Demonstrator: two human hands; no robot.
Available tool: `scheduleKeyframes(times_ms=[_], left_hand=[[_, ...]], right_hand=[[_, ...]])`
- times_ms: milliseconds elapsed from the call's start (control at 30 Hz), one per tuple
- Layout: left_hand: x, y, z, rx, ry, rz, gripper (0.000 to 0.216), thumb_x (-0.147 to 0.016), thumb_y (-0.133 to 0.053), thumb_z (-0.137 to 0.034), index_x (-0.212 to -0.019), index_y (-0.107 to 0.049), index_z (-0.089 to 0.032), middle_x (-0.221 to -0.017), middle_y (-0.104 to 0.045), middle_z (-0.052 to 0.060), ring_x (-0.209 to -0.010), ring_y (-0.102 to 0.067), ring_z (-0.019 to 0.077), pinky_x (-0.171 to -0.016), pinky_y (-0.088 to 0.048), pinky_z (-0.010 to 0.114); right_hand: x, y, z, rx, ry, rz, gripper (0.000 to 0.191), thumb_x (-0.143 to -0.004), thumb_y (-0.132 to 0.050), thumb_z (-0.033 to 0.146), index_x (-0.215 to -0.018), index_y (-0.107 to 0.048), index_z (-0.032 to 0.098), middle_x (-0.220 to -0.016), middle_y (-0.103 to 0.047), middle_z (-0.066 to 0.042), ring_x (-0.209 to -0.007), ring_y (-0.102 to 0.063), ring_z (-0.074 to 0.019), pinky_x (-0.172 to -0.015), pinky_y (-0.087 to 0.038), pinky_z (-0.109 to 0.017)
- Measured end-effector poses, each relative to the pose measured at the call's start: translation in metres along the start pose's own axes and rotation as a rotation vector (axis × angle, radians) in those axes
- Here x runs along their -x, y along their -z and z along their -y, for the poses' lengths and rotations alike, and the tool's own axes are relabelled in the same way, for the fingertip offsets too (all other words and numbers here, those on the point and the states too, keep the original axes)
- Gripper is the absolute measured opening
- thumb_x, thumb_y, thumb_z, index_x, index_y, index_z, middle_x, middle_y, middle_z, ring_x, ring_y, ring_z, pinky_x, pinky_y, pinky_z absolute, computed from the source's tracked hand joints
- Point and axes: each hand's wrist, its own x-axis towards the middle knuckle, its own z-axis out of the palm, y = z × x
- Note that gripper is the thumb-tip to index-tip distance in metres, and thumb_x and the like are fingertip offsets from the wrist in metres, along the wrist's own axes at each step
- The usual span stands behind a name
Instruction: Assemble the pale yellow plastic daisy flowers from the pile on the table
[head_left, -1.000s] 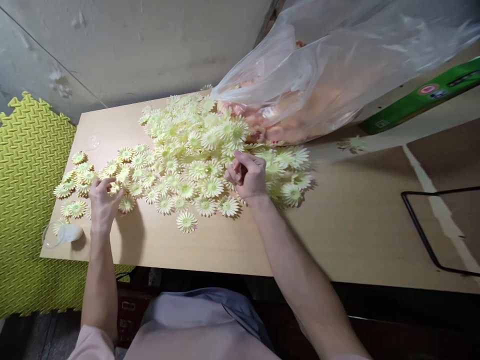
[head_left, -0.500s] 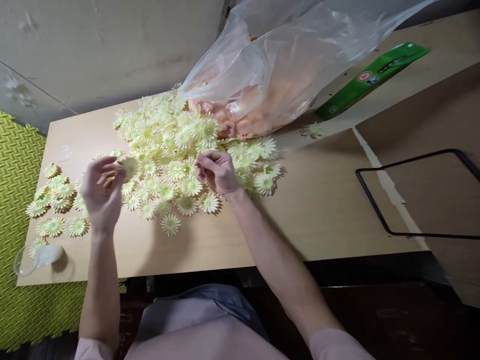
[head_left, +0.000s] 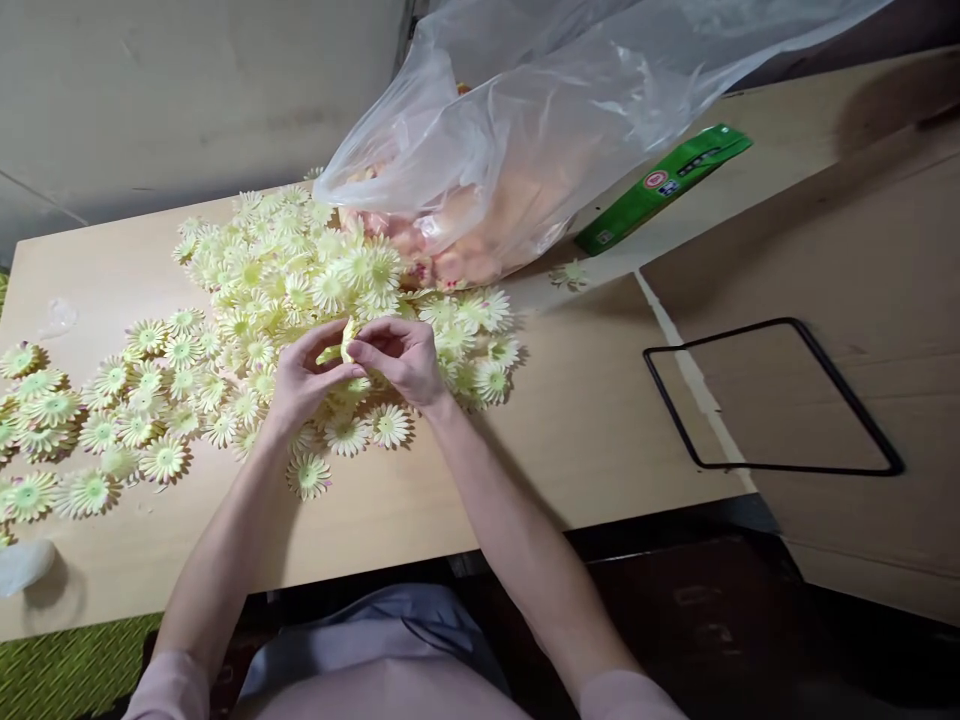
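Observation:
Both hands meet above the front of a heap of pale yellow artificial flower heads [head_left: 247,270]. Between them is one folded yellow flower head [head_left: 349,340], seen partly edge-on. My left hand [head_left: 311,370] has its thumb and fingers closed on the flower's left side. From the right, my right hand [head_left: 401,360] pinches the same flower, its thumb and index finger near the left fingertips. The fingers cover much of the flower. Loose flower heads such as this one [head_left: 307,474] lie below the hands on the wooden table [head_left: 360,545].
A clear plastic bag [head_left: 480,180] with pinkish-orange contents stands behind the heap. Right of it lie a green packet [head_left: 664,190] and, on cardboard [head_left: 825,300], a black wire frame [head_left: 772,465]. Flower stacks [head_left: 45,410] and a whitish rounded object [head_left: 26,567] are at left.
My left hand has come rightward to meet my right hand, bringing a flower head over the heap. My right hand now pinches that flower too. The camera view has shifted.

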Motion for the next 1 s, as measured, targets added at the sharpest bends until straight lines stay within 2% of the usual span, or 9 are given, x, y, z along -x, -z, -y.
scheduleKeyframes(times_ms=[67,167,267,367,533,667,733,800,1000], left_hand=[[0.005,-0.001,0.002,0.032,-0.009,-0.016,0.061,-0.063,-0.087,-0.030,-0.120,-0.066,-0.030,-0.125,-0.066,0.007,-0.115,-0.064,0.0254,-0.085,-0.060,0.038],[0.009,0.000,0.004,0.053,-0.056,-0.065,0.058,-0.060,-0.088,-0.025,-0.115,-0.070,-0.032,-0.121,-0.069,0.005,-0.110,-0.066,0.0236,-0.084,-0.060,0.037],[0.009,0.003,0.003,0.007,-0.148,-0.113,0.036,-0.065,-0.085,-0.024,-0.100,-0.077,-0.031,-0.104,-0.075,0.004,-0.106,-0.068,0.0237,-0.089,-0.058,0.041],[0.008,0.002,0.001,-0.084,-0.246,-0.112,0.023,-0.072,-0.081,-0.029,-0.094,-0.078,-0.032,-0.094,-0.077,0.003,-0.116,-0.064,0.0265,-0.101,-0.050,0.051],[0.011,-0.002,0.000,-0.185,-0.305,-0.095,0.041,-0.073,-0.078,-0.042,-0.113,-0.070,-0.038,-0.121,-0.071,0.002,-0.130,-0.053,0.0262,-0.110,-0.041,0.056],[0.014,0.000,0.000,-0.152,-0.285,-0.064,0.057,-0.065,-0.084,-0.035,-0.119,-0.067,-0.037,-0.128,-0.067,0.003,-0.130,-0.054,0.0256,-0.111,-0.043,0.053],[0.015,0.002,-0.002,-0.097,-0.255,-0.057,0.062,-0.058,-0.089,-0.033,-0.117,-0.069,-0.036,-0.128,-0.067,0.004,-0.126,-0.058,0.0263,-0.109,-0.045,0.052],[0.015,0.002,-0.003,-0.005,-0.202,-0.047,0.061,-0.057,-0.089,-0.032,-0.115,-0.070,-0.036,-0.127,-0.067,0.004,-0.123,-0.061,0.0261,-0.107,-0.048,0.050],[0.017,0.000,-0.007,0.215,-0.023,0.003,0.058,-0.062,-0.085,-0.042,-0.116,-0.070,-0.030,-0.128,-0.067,0.008,-0.117,-0.064,0.0276,-0.100,-0.054,0.045]], right_hand=[[0.001,-0.001,0.000,0.010,0.010,-0.004,0.031,-0.061,-0.086,0.043,-0.074,-0.071,0.019,-0.069,-0.071,0.000,-0.058,-0.065,-0.0118,-0.053,-0.055,-0.024],[0.002,-0.001,-0.002,0.023,0.010,-0.005,0.030,-0.072,-0.079,0.047,-0.076,-0.071,0.018,-0.067,-0.070,-0.001,-0.053,-0.062,-0.0106,-0.050,-0.053,-0.024],[0.002,0.001,-0.004,0.006,-0.039,0.011,0.036,-0.081,-0.068,0.053,-0.076,-0.070,0.018,-0.065,-0.067,-0.001,-0.050,-0.060,-0.0106,-0.046,-0.050,-0.023],[0.004,0.000,-0.005,-0.015,-0.090,0.077,0.038,-0.083,-0.065,0.055,-0.083,-0.071,0.018,-0.069,-0.068,-0.003,-0.054,-0.063,-0.0127,-0.045,-0.052,-0.024],[0.008,-0.004,-0.002,-0.007,-0.169,0.214,0.040,-0.068,-0.081,0.048,-0.092,-0.071,0.018,-0.076,-0.070,-0.003,-0.063,-0.067,-0.0143,-0.058,-0.058,-0.025],[0.008,-0.002,-0.001,-0.040,-0.154,0.141,0.028,-0.070,-0.083,0.037,-0.090,-0.074,0.019,-0.075,-0.072,-0.002,-0.067,-0.069,-0.0150,-0.061,-0.060,-0.026],[0.007,0.000,-0.002,-0.070,-0.128,0.080,0.025,-0.071,-0.082,0.033,-0.092,-0.076,0.021,-0.074,-0.073,-0.002,-0.062,-0.068,-0.0140,-0.057,-0.059,-0.026],[0.006,0.002,-0.003,-0.094,-0.129,0.056,0.023,-0.071,-0.082,0.032,-0.092,-0.077,0.021,-0.071,-0.073,-0.002,-0.055,-0.066,-0.0131,-0.052,-0.058,-0.026],[0.006,-0.001,-0.003,-0.099,-0.210,0.123,0.023,-0.067,-0.084,0.034,-0.084,-0.078,0.020,-0.070,-0.074,-0.002,-0.052,-0.066,-0.0136,-0.048,-0.058,-0.026]])
